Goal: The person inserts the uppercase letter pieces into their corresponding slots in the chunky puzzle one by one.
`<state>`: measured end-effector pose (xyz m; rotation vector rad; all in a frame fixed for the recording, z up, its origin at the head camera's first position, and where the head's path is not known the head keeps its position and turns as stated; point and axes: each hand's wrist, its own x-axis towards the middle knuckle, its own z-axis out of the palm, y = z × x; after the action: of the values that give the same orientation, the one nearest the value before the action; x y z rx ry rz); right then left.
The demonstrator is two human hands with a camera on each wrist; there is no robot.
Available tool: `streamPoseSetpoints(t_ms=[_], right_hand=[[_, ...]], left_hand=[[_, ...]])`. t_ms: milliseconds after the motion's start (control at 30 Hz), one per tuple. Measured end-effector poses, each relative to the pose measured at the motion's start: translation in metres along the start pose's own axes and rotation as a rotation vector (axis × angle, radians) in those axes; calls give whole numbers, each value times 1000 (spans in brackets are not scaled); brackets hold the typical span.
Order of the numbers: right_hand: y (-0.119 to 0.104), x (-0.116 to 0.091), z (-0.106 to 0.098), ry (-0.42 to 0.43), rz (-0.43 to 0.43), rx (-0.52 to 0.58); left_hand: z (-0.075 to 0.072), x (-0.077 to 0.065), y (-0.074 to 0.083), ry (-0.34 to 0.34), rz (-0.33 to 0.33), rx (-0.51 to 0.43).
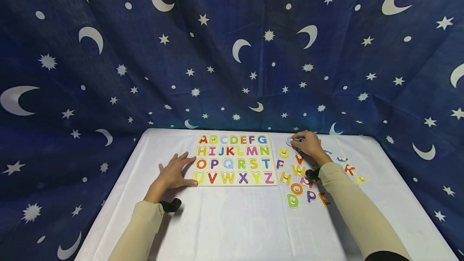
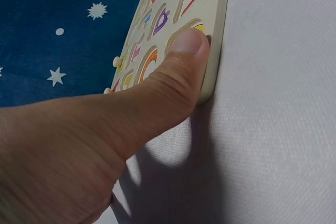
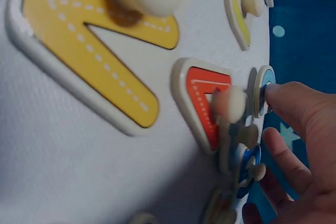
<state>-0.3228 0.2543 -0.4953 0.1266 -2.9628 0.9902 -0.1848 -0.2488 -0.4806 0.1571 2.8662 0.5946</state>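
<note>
A wooden alphabet puzzle board (image 1: 236, 189) lies flat on the table, its printed letters in rows. Knobs stand on the A (image 1: 203, 139) and B (image 1: 213, 140) at its top left. My left hand (image 1: 173, 173) rests at the board's left side, thumb (image 2: 188, 51) pressing the near corner by the U and fingers spread along the edge. To the right of the board, at the far side of the table, my right hand (image 1: 309, 145) pinches the knob of a light blue rounded letter piece (image 3: 261, 95). Which letter it is cannot be told. The remaining fingers are partly curled.
Loose knobbed letters lie right of the board, among them a yellow U (image 1: 284, 152), red V (image 3: 202, 103), yellow W (image 3: 63, 19), orange O (image 1: 296, 189), green D (image 1: 292, 201) and red K (image 1: 349, 169). A dark blue curtain (image 1: 232, 71) hangs behind the white table (image 1: 232, 228).
</note>
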Motion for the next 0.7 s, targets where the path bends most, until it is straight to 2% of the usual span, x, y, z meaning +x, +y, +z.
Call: streamPoseSetpoints(t_ms=[233, 367, 500, 700], right_hand=[[-16, -5, -5, -7, -54, 47], [-34, -4, -1, -24, -124, 72], [-58, 0, 10, -16, -188, 103], [-91, 7, 35, -44, -230, 131]], left_hand=[[1, 2, -1, -1, 7, -8], [1, 3, -2, -10, -7, -6], [0, 3, -4, 2, -15, -1], [2, 2, -3, 9, -9, -1]])
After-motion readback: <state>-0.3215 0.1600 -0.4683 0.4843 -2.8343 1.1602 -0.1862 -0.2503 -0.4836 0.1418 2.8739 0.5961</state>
